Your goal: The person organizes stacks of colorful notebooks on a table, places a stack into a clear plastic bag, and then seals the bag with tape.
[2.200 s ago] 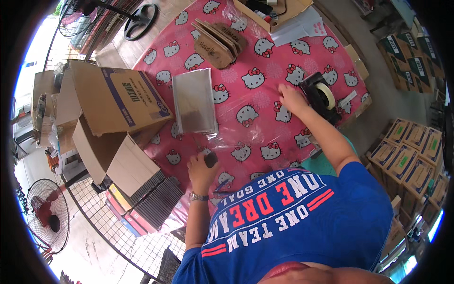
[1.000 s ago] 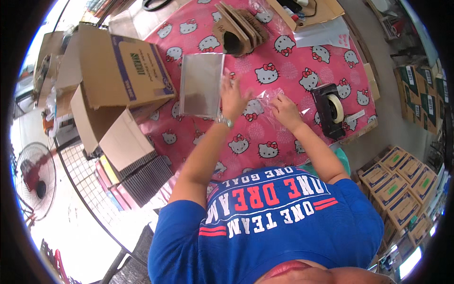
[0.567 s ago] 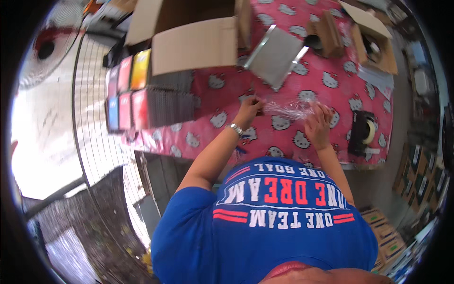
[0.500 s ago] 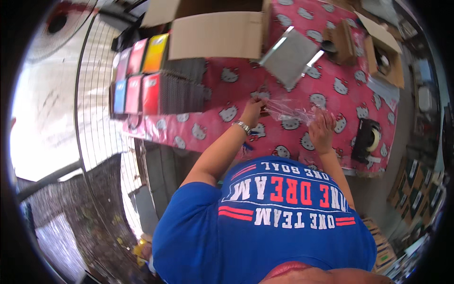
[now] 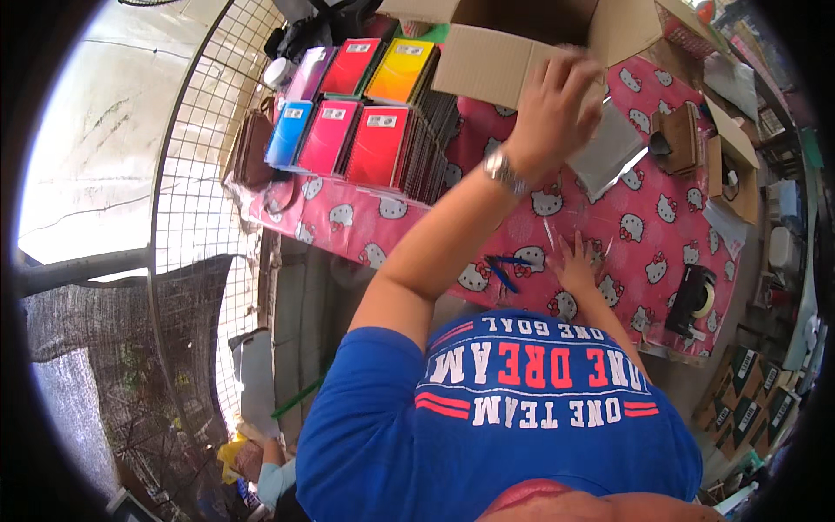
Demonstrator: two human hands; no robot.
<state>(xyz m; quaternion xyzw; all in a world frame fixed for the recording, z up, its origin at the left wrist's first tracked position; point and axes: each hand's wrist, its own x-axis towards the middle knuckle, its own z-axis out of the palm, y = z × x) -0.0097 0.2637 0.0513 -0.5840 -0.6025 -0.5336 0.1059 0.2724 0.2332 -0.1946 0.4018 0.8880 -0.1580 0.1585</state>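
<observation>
A: Taking the right hand as the clock's centre, where is everything?
B: The right hand (image 5: 576,263) lies palm down with fingers spread on the pink cloth (image 5: 417,233), over what looks like clear film (image 5: 611,238). It pinches nothing; the flat palm probably keeps the film from sliding.
A: And the left hand (image 5: 558,103)?
B: Raised at 12 o'clock, watch (image 5: 504,172) on its wrist, in front of the carton (image 5: 484,70). Its fingers are apart and a little curled, with nothing visible in them. They blur, so I can't tell whether they touch the flap.
A: Why does the carton stand like that?
B: It's at 12 too, flaps spread, mouth towards the person, I'd guess so an arm can get in easily.
A: The notebooks (image 5: 329,139)?
B: At 10, two rows of stacks by colour, spirals showing. Packed tight, they likely prop each other up.
A: Anything closer?
B: Pliers (image 5: 502,275) at 9, just beside the right hand, legs apart. The tape dispenser (image 5: 687,300) sits between 3 and 4 near the cloth's edge, presumably for that hand's reach. Clear sheets (image 5: 603,161) lie flat between 12 and 1, partly behind the left hand.
</observation>
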